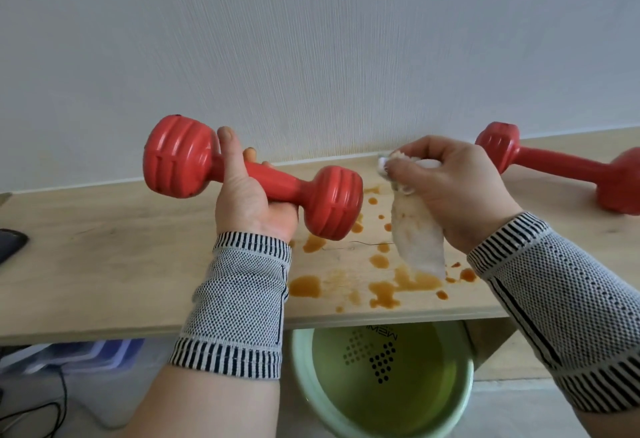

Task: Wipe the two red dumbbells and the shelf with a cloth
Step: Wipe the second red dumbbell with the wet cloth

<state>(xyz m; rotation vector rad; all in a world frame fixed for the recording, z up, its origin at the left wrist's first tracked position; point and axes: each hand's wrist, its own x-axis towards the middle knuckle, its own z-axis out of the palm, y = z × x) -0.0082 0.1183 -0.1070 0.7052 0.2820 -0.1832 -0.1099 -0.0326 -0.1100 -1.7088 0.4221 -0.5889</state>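
Left hand [249, 195] grips ribbed red plastic dumbbell [254, 176] by its handle, long axis left-right | right hand [453, 185] pinches white cloth [420, 240] just right of its nearer head | spattered pale wooden shelf [104, 264] below.

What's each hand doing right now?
Left hand: grips the red dumbbell by its handle.
Right hand: holds the cloth.
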